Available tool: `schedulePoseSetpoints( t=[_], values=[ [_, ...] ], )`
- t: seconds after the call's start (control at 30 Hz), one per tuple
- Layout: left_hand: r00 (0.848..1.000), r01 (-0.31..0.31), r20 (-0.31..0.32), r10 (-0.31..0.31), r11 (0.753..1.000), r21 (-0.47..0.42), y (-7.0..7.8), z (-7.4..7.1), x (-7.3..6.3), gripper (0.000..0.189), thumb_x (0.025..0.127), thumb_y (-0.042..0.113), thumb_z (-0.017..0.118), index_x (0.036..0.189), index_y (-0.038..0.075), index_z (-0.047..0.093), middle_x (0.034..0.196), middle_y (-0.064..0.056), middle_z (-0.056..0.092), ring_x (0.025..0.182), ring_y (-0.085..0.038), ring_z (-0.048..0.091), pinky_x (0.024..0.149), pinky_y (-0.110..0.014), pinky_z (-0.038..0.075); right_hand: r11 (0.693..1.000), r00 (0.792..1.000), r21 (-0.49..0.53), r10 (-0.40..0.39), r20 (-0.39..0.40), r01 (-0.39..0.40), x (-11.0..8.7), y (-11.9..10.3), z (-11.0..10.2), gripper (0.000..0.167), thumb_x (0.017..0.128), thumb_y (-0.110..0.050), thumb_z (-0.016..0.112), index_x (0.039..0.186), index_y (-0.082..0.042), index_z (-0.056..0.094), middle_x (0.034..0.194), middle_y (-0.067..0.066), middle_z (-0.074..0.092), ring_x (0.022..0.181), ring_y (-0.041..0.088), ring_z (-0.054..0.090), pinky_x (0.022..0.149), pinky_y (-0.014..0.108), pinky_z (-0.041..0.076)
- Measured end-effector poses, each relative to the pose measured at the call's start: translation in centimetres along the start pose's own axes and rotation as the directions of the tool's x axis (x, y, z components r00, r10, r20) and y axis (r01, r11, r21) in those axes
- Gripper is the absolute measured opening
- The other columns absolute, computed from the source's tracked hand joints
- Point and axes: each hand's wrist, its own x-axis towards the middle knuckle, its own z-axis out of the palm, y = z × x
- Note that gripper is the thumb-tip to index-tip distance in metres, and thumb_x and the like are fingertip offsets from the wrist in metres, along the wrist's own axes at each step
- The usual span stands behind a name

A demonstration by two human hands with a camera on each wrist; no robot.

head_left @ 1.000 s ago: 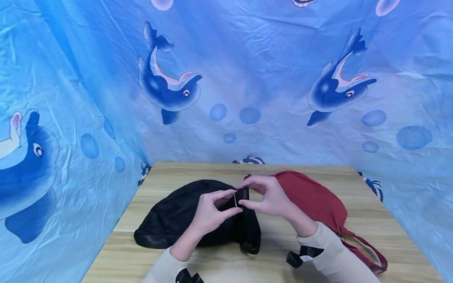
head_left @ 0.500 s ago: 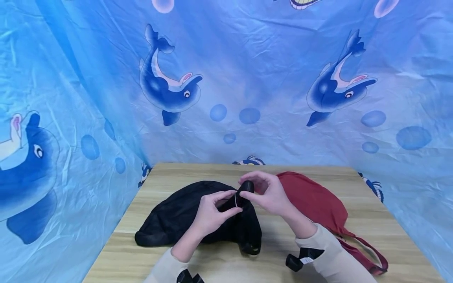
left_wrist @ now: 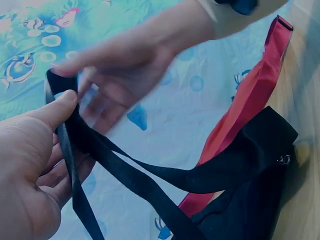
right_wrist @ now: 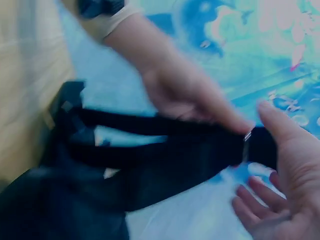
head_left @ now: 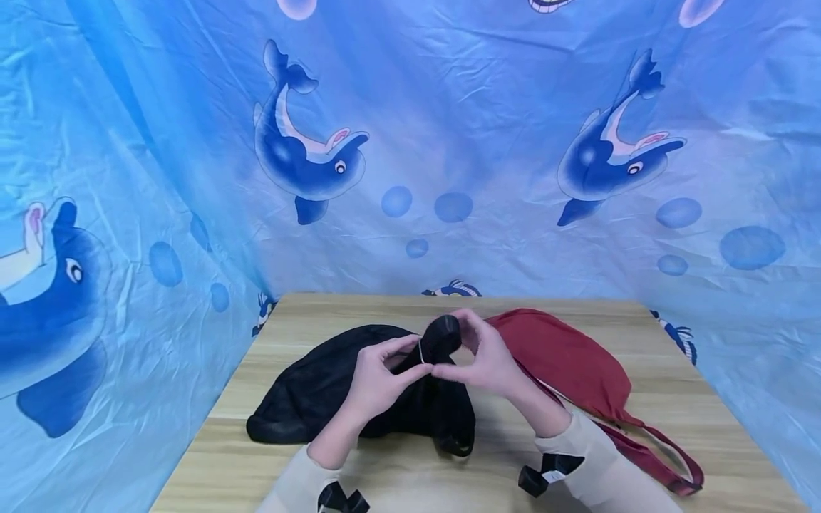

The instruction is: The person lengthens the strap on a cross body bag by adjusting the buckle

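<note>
A black bag [head_left: 314,392] lies on the table, its black strap [head_left: 442,338] raised between both hands. My left hand [head_left: 380,374] pinches the strap beside a thin, shiny strap slider [head_left: 421,350], which also shows in the right wrist view as a metal bar [right_wrist: 246,145]. Just right of it, my right hand [head_left: 490,362] holds the looped part of the strap, thumb close to the slider. In the left wrist view the left thumb [left_wrist: 65,102] presses on the black webbing [left_wrist: 132,177], and two lengths run down to the bag. The right wrist view is blurred.
A red bag [head_left: 564,356] lies on the wooden table [head_left: 680,399] behind the right forearm, its red strap [head_left: 686,463] trailing toward the front right. Blue dolphin-print sheets [head_left: 410,142] enclose the back and sides. Each wrist wears a black camera mount [head_left: 541,476].
The strap's looped part has risen and swung into a wider bend beside the slider. My right hand has shifted its fingers upward around it, while my left hand keeps its pinch nearly in place.
</note>
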Motion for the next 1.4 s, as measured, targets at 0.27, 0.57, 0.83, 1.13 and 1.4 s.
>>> schedulePoseSetpoints(
  t=[0.27, 0.57, 0.83, 1.13, 1.4],
  values=[
    [0.997, 0.079, -0.015, -0.08, 0.996, -0.045, 0.6, -0.2, 0.5, 0.044, 0.084, 0.009, 0.091, 0.126, 0.002, 0.077, 0.114, -0.013, 0.081, 0.106, -0.008, 0.076, 0.098, -0.027, 0.061, 0.961, 1.0, -0.276, 0.004, 0.009, -0.001, -1.6, 1.8, 2.1, 0.036, 0.082, -0.015, 0.093, 0.112, -0.014, 0.074, 0.097, 0.002, 0.08, 0.088, 0.017, 0.08, 0.082, 0.039, 0.067],
    [0.997, 0.071, -0.034, -0.072, 0.997, -0.029, 1.0, -0.2, 0.5, 0.043, 0.083, 0.011, 0.092, 0.124, 0.006, 0.079, 0.114, -0.01, 0.081, 0.107, -0.013, 0.077, 0.098, -0.031, 0.062, 0.939, 0.993, -0.329, -0.115, -0.027, 0.1, -2.2, 1.9, 3.1, 0.052, 0.074, -0.011, 0.098, 0.117, -0.011, 0.07, 0.103, 0.003, 0.077, 0.092, 0.017, 0.08, 0.082, 0.033, 0.067],
    [0.996, 0.062, -0.055, -0.063, 0.998, -0.02, 0.8, -0.6, 0.7, 0.042, 0.084, 0.012, 0.092, 0.124, 0.007, 0.079, 0.118, -0.011, 0.081, 0.109, -0.014, 0.076, 0.099, -0.03, 0.061, 0.937, 0.996, -0.339, -0.094, 0.001, 0.088, -2.3, 2.1, 2.9, 0.039, 0.079, -0.007, 0.094, 0.111, -0.009, 0.072, 0.101, 0.005, 0.079, 0.09, 0.019, 0.081, 0.083, 0.025, 0.065],
    [0.997, 0.064, -0.042, -0.065, 0.998, -0.029, 1.2, -0.8, 0.8, 0.043, 0.084, 0.009, 0.091, 0.125, 0.005, 0.078, 0.118, -0.012, 0.08, 0.107, -0.009, 0.075, 0.095, -0.022, 0.06, 0.973, 0.996, -0.216, -0.069, 0.059, 0.081, -1.8, 2.3, 2.2, 0.044, 0.086, -0.004, 0.088, 0.123, -0.013, 0.066, 0.114, 0.006, 0.077, 0.104, 0.019, 0.079, 0.092, 0.033, 0.065],
    [0.998, 0.057, -0.003, -0.057, 0.996, -0.065, 1.6, -0.7, 0.9, 0.041, 0.084, 0.008, 0.09, 0.123, 0.004, 0.078, 0.114, -0.013, 0.081, 0.105, -0.006, 0.075, 0.092, -0.023, 0.062, 0.992, 0.993, -0.049, -0.112, 0.042, 0.114, -2.0, 2.8, 2.8, 0.045, 0.083, 0.005, 0.084, 0.124, -0.008, 0.069, 0.112, 0.014, 0.076, 0.101, 0.02, 0.077, 0.093, 0.038, 0.065]
  ],
)
